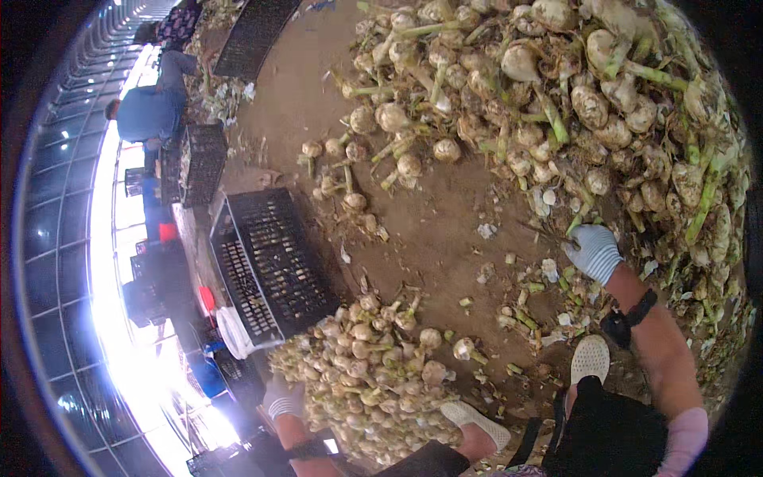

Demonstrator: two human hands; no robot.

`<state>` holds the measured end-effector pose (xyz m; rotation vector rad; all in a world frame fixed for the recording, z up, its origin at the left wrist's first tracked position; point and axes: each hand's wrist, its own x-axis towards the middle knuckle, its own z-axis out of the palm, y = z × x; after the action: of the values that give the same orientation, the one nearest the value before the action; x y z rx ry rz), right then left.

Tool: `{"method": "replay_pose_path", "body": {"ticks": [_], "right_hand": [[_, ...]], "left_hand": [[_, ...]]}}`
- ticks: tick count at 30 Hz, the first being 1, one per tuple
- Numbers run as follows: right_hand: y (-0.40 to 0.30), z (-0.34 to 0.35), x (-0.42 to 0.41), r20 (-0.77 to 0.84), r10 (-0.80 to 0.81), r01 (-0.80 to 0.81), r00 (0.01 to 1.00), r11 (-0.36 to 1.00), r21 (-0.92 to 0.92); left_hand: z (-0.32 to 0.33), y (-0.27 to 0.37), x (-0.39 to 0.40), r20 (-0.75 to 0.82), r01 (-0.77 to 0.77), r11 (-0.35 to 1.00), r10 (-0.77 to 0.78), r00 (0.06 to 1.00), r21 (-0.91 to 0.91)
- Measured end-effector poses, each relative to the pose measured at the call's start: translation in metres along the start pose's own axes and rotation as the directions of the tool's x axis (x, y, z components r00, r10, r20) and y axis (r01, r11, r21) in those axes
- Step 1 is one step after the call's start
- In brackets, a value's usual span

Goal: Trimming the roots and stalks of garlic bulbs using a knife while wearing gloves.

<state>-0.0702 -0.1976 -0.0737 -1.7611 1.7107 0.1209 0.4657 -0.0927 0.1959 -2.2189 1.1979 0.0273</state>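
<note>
My right hand (593, 253), in a striped white glove, is closed around a thin dark tool (545, 234), possibly shears, at the lower edge of a large heap of garlic bulbs with stems (530, 65). A green stem end lies just above its fingers. My left hand (283, 398), also gloved, is at the left edge of a lower pile of trimmed garlic bulbs (363, 387). Its fingers are blurred, and whether they hold a bulb cannot be told.
A black slatted plastic crate (274, 268) lies beyond the lower pile. Loose bulbs (354, 152) and cut stem pieces (527, 316) are scattered on the dirt floor. My light perforated shoes (590, 358) are near the scraps. A person in blue (149, 113) is by stacked crates (202, 164) at upper left.
</note>
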Motion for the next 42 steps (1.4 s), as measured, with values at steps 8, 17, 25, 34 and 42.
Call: {"method": "replay_pose_path", "body": {"ticks": [8, 17, 25, 34, 42], "right_hand": [[0.000, -0.004, -0.004, 0.194, -0.007, 0.011, 0.981, 1.000, -0.015], [0.017, -0.013, -0.011, 0.153, 0.051, -0.045, 0.987, 0.998, -0.040], [0.009, -0.010, -0.004, 0.128, -0.025, 0.024, 0.991, 1.000, 0.012], [0.007, -0.010, -0.015, 0.094, -0.010, 0.013, 0.996, 1.000, -0.028], [0.041, 0.003, -0.067, -0.075, 0.135, -0.118, 0.988, 0.973, 0.200]], "left_hand": [[0.011, 0.305, 0.143, -0.543, -0.666, 0.568, 0.403, 0.737, -0.483], [-0.043, 0.461, 0.157, -0.155, -0.285, 0.544, 0.273, 0.949, -0.789], [0.042, 0.451, 0.110, -0.128, -0.254, 0.593, 0.247, 0.961, -0.764], [0.066, 0.439, -0.004, -0.088, -0.473, 0.671, 0.523, 0.848, -0.571], [0.112, 0.404, -0.013, -0.077, -0.473, 0.547, 0.595, 0.800, -0.691]]}}
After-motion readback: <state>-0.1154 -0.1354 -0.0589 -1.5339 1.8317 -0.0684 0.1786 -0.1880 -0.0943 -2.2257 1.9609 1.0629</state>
